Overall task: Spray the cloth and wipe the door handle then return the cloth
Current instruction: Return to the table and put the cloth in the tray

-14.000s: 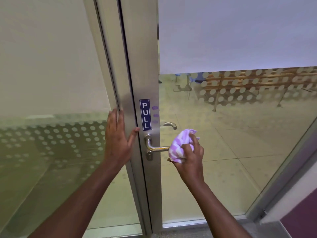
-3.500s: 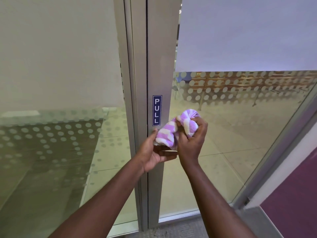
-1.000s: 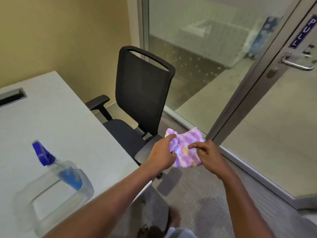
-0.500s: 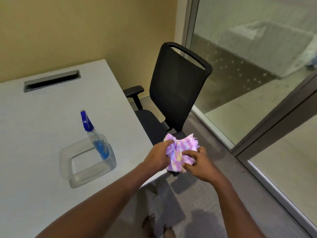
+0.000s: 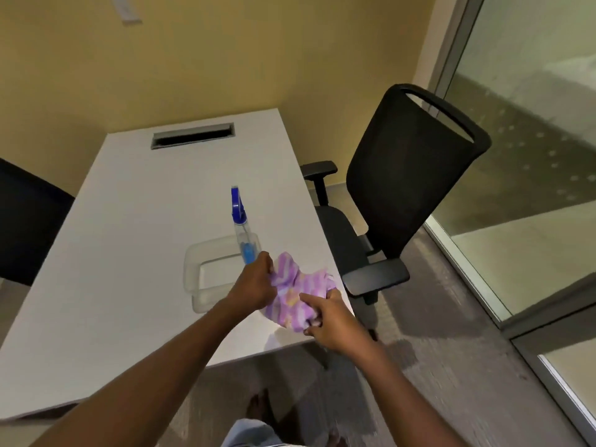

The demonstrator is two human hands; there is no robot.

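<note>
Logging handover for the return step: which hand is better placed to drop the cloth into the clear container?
Left, probably. The left hand grips the cloth right at the clear container's near edge; the right hand holds the other end, nearer the table edge.

Spray bottle [image 5: 244, 240] base hidden behind left hand [image 5: 253, 285]; tray [image 5: 206, 253] near corner covered by forearm; second chair [image 5: 22, 221] cut by left edge.

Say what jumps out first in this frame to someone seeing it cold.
The purple striped cloth at centre, held between the left hand and right hand over the near right corner of the white table. Just behind it, a blue-topped spray bottle stands in a clear plastic container on the table. To the right, a black office chair sits beside the glass wall.
</note>
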